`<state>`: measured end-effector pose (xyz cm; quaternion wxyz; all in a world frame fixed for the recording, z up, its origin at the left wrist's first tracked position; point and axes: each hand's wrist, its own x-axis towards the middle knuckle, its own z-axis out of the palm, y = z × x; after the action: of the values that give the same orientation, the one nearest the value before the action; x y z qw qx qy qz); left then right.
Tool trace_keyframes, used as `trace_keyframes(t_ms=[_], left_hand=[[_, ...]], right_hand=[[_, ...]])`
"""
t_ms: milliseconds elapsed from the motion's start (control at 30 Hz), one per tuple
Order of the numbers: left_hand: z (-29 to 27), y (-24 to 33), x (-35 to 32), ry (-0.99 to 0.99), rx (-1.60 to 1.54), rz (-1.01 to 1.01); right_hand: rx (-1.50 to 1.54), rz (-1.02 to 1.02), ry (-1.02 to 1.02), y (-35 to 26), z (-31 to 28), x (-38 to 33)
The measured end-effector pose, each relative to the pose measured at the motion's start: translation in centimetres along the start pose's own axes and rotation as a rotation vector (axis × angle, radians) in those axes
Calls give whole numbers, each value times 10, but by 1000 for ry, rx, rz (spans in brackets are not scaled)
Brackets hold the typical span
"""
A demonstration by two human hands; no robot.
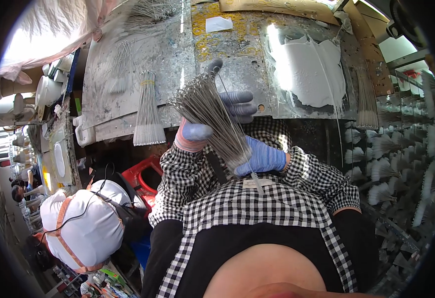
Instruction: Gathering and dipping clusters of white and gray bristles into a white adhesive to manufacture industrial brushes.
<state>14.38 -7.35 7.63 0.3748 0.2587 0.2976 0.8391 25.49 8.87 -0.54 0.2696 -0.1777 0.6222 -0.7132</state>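
A thick bundle of thin wire brushes lies slantwise between my hands, looped wire ends up and to the left, pale bristles toward my body. My left hand, in a grey-blue glove with a pink cuff, wraps the bundle from below: its thumb is on the near side, its fingers show beyond the wires. At the bristle end, my right hand in a blue glove is closed around the lower part. One wire brush stands apart from the rest and pokes out below my right fingers, near my checked apron.
A banded brush bundle and looser brushes lie on the stained worktable. White paste covers a board at right, with another bundle beside it. Brush racks stand right; a person in a white cap is left.
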Motion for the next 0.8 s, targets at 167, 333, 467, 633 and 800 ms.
trace_keyframes(t_ms=[167,333,467,633,800], left_hand=[[27,-1,2,166,51,-7],[39,35,22,213,206,136],[35,43,47,261,711,356],[-12,0,78,370,948,350],[-29,-19,77,357,1109,266]], right_hand=[[108,9,-74,-8,-6,-4],[-328,-185,110,-57,-49,-13],[-1263,-215,429,-126,-103,-10],[-1352,-752,410,-228,-133,9],[-782,-594,54,-243,-97,105]])
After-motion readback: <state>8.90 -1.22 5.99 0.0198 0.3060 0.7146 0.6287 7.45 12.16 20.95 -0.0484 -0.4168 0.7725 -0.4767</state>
